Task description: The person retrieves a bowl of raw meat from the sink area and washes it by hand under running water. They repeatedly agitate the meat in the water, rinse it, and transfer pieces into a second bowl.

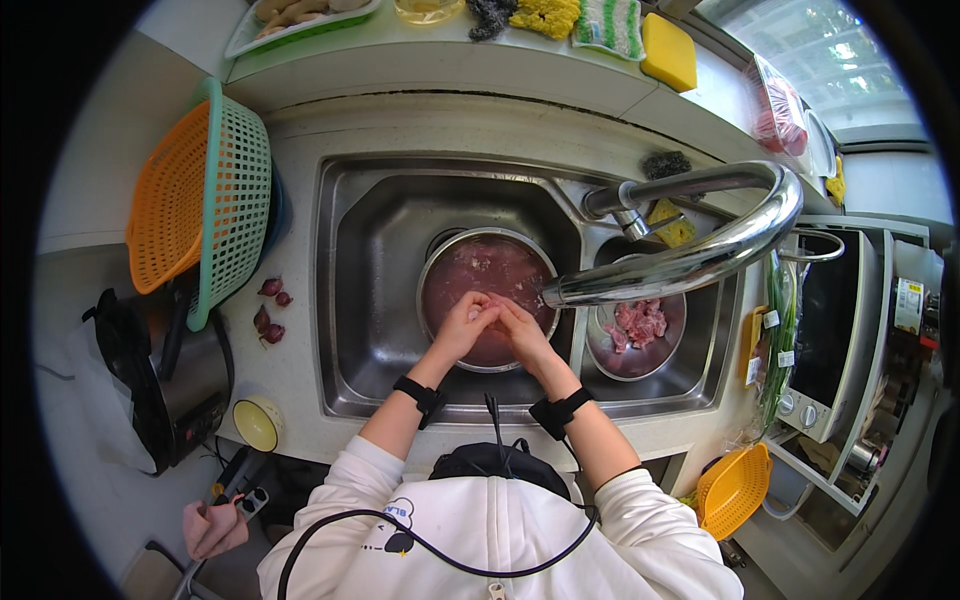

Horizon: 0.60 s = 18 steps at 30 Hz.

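Note:
My left hand (459, 328) and my right hand (523, 331) meet over a round metal bowl (487, 230) of cloudy reddish water. A small pink piece of meat (493, 303) is pinched between their fingertips, mostly covered by the fingers. Pale bits float on the water, and anything below its surface is hidden. The bowl stands in the larger left basin of a stainless steel sink (379, 300). To the right, in the smaller basin, a second metal bowl (637, 366) holds several pieces of raw meat (640, 324).
A chrome faucet (675, 277) arches over the smaller basin, its spout ending beside my right hand. Several small red onions (271, 289) lie left of the sink, near stacked plastic baskets (240, 172) and a yellow cup (257, 424). Sponges (667, 52) line the back ledge.

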{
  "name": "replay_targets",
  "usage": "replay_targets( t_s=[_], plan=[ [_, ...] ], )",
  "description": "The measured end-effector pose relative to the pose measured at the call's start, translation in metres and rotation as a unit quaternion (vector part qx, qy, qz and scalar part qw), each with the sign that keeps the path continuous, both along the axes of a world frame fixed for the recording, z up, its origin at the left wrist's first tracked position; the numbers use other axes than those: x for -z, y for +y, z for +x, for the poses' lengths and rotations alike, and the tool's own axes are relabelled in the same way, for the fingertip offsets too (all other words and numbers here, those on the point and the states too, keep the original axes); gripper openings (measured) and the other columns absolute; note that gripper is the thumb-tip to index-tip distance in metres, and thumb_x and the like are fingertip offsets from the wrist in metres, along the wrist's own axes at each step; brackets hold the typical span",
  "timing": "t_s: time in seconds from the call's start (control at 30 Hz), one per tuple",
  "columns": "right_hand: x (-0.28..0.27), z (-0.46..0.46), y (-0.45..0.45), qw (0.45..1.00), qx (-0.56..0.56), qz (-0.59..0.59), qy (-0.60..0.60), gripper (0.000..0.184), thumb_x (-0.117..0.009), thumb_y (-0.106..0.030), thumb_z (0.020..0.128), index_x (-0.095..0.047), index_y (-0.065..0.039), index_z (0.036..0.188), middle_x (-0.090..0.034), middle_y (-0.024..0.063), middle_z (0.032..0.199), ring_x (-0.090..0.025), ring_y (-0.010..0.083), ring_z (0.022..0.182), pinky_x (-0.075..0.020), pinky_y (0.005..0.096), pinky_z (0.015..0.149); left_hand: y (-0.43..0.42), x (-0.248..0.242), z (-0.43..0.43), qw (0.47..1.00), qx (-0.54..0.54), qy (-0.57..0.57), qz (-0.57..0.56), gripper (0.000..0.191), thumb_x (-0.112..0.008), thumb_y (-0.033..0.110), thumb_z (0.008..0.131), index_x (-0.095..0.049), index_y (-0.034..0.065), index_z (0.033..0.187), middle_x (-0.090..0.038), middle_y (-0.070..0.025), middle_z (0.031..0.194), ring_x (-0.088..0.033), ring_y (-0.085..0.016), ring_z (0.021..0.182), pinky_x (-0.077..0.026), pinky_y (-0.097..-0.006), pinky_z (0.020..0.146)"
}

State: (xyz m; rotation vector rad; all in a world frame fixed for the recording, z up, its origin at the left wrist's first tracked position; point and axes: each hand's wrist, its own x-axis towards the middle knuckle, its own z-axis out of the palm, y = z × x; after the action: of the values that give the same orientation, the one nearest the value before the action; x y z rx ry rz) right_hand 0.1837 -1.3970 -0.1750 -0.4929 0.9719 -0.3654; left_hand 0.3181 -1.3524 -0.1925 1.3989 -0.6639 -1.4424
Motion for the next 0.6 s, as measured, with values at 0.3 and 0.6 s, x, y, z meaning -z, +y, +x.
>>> replay_targets(
  t_s=[0.3,0.6],
  plan=[
    [0.023,0.01,0.007,0.985,-0.042,-0.155,0.059,0.035,-0.054,-0.017,0.092,-0.048,-0.003,0.124,-0.059,0.0033,0.106,-0.057,0.0126,0.096,-0.0466,0.0259,0.082,-0.011,0.011,0.002,0.991,0.004,-0.13,0.011,0.019,-0.057,0.018,0.089,-0.059,0.0002,0.081,-0.061,-0.0038,0.066,-0.055,-0.008,0.059,-0.044,-0.0229,0.052],
    [0.068,-0.011,-0.001,0.769,-0.277,-0.329,0.474,0.026,-0.045,-0.019,0.09,-0.055,-0.002,0.106,-0.063,0.023,0.091,-0.06,0.0401,0.091,-0.0484,0.0486,0.074,0.002,0.056,0.013,0.917,0.131,-0.316,0.206,0.023,-0.058,0.017,0.083,-0.057,0.0003,0.098,-0.063,-0.0232,0.088,-0.062,-0.038,0.083,-0.049,-0.045,0.071]
  ],
)
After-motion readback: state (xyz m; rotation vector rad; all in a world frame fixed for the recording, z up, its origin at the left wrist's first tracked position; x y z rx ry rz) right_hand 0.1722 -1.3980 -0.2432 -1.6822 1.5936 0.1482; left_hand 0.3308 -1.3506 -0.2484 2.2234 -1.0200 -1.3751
